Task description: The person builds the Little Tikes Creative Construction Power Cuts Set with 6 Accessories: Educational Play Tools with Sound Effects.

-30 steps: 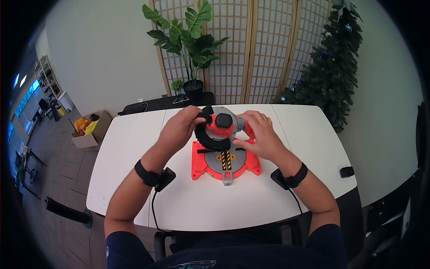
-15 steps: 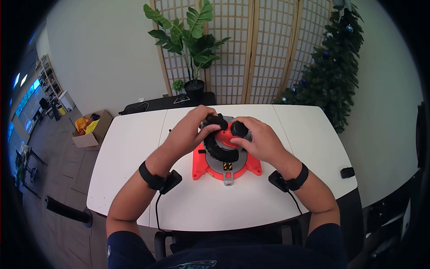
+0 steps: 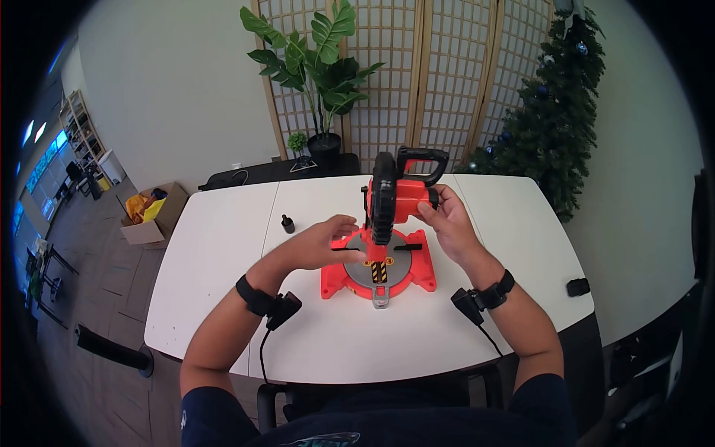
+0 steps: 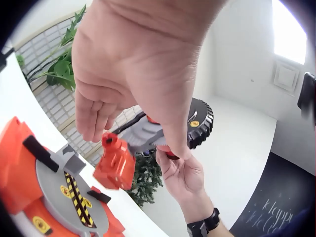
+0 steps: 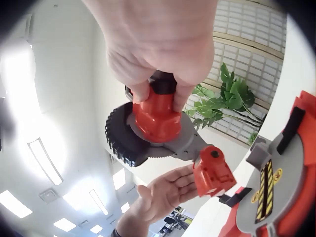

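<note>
My right hand (image 3: 451, 223) grips the red motor housing (image 3: 408, 197) of a toy miter saw's head between thumb and fingers. The head has a black ridged blade guard (image 3: 383, 195) and a black handle (image 3: 432, 155). A red hinge block (image 4: 114, 165) hangs from its grey arm, raised over the base in the right wrist view. That red base (image 3: 333, 279) with a grey round turntable sits on the table. Beside the hinge block, my left hand (image 3: 319, 244) has its fingers extended and grips nothing.
A small black peg (image 3: 288, 223) stands on the white table (image 3: 216, 298) left of the base. A small black object (image 3: 577, 286) lies by the right edge. Behind the table are a potted plant (image 3: 325, 147) and a folding screen (image 3: 450, 89).
The saw head has turned, so its guard stands edge-on and its handle shows at the back. My left hand has let go of it and moved lower; my right hand has shifted right, still gripping it.
</note>
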A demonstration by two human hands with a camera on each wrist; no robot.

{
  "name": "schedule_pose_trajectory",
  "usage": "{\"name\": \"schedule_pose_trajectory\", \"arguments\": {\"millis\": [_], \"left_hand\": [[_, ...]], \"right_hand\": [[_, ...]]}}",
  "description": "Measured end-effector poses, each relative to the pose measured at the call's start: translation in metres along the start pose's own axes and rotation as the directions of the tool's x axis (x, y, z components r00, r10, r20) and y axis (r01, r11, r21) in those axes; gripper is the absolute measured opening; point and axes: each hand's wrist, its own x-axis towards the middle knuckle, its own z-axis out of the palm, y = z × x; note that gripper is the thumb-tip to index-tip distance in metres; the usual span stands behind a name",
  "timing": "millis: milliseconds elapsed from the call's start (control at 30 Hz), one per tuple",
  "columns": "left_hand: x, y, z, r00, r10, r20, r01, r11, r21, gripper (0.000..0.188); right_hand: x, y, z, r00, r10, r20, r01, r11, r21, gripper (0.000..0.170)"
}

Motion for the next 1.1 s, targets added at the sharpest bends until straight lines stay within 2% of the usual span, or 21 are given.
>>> {"name": "schedule_pose_trajectory", "arguments": {"millis": [67,133,167,233,267,333,367,400,433,467,500,567,633,667,700,767,800,833,900,1033,1100], "left_hand": [[0.004,0.003,0.009,1.0,-0.016,0.022,0.016,1.0,-0.011,0.09],[0.007,0.005,0.016,0.998,-0.062,0.016,0.064,0.955,-0.29,0.064],[0.009,0.003,0.018,0.998,-0.063,0.015,0.064,0.955,-0.29,0.064],[0.016,-0.006,0.022,0.999,-0.032,0.001,0.03,0.919,-0.394,0.045],[0.018,-0.01,0.023,0.999,-0.032,0.001,0.03,0.919,-0.394,0.045],[0.019,-0.015,0.025,0.991,-0.044,-0.126,-0.012,0.911,-0.412,0.044],[0.017,-0.013,0.023,0.991,-0.042,-0.126,-0.013,0.911,-0.412,0.044],[0.014,-0.009,0.019,0.982,-0.083,-0.171,0.029,0.955,-0.295,0.038],[0.012,-0.008,0.015,0.968,-0.118,-0.221,0.079,0.981,-0.176,0.032],[0.013,-0.014,0.015,0.953,-0.09,-0.289,0.05,0.988,-0.145,0.033],[0.012,-0.02,0.014,0.954,-0.091,-0.287,0.051,0.988,-0.145,0.033],[0.009,-0.024,0.011,0.895,0.009,-0.447,0.009,0.999,0.038,0.037],[0.008,-0.029,0.009,0.875,0.053,-0.481,-0.029,0.998,0.058,0.041],[0.007,-0.029,0.008,0.864,0.057,-0.5,-0.023,0.997,0.073,0.042],[0.007,-0.029,0.007,0.854,0.06,-0.517,-0.017,0.996,0.088,0.042],[0.007,-0.028,0.01,0.837,0.098,-0.538,-0.026,0.99,0.139,0.042],[0.007,-0.027,0.011,0.819,0.138,-0.557,-0.035,0.981,0.192,0.043],[0.007,-0.025,0.011,0.819,0.137,-0.558,-0.034,0.981,0.191,0.043],[0.007,-0.022,0.01,0.81,0.105,-0.577,0.003,0.983,0.184,0.042],[0.011,-0.03,0.014,0.778,0.131,-0.615,-0.04,0.986,0.16,0.038],[0.015,-0.037,0.015,0.74,0.126,-0.661,-0.036,0.988,0.149,0.04]], "right_hand": [[-0.002,0.001,0.001,1.0,0.02,-0.023,-0.018,0.997,0.074,0.041],[-0.004,0.002,0.002,0.998,0.041,-0.043,-0.034,0.988,0.149,0.042],[-0.004,0.003,0.002,0.999,0.038,-0.036,-0.029,0.978,0.204,0.041],[-0.004,0.007,0.0,0.999,0.034,-0.031,-0.025,0.966,0.259,0.041],[-0.004,0.009,-0.001,0.999,0.037,-0.01,-0.032,0.947,0.319,0.042],[-0.005,0.007,-0.003,0.999,0.039,0.012,-0.04,0.925,0.377,0.044],[-0.007,-0.001,-0.003,0.998,0.019,0.063,-0.036,0.959,0.281,0.044],[-0.008,-0.006,-0.004,0.993,0.004,0.115,-0.025,0.983,0.183,0.045],[-0.007,-0.007,-0.007,0.993,0.003,0.115,-0.024,0.983,0.182,0.045],[-0.006,-0.008,-0.011,0.992,-0.037,0.122,0.037,0.999,-0.001,0.045],[-0.006,-0.009,-0.014,0.988,-0.073,0.135,0.097,0.978,-0.182,0.045],[-0.01,-0.013,-0.017,0.99,-0.075,0.122,0.103,0.965,-0.242,0.043],[-0.013,-0.02,-0.016,0.991,-0.085,0.103,0.116,0.927,-0.356,0.038],[-0.016,-0.024,-0.012,0.99,-0.088,0.113,0.131,0.871,-0.473,0.025],[-0.017,-0.023,-0.013,0.99,-0.087,0.113,0.13,0.871,-0.473,0.025],[-0.017,-0.021,-0.015,0.99,0.038,0.135,0.02,0.913,-0.407,0.028],[-0.018,-0.015,-0.014,0.992,0.005,0.13,0.062,0.86,-0.506,0.042],[-0.02,-0.009,-0.013,0.991,0.006,0.131,0.062,0.861,-0.505,0.042],[-0.023,-0.008,-0.002,0.974,-0.155,0.166,0.225,0.758,-0.613,0.046],[-0.038,-0.025,0.02,0.947,-0.234,0.218,0.316,0.585,-0.747,0.049],[-0.044,-0.028,0.027,0.955,-0.205,0.215,0.295,0.561,-0.774,0.051]]}}
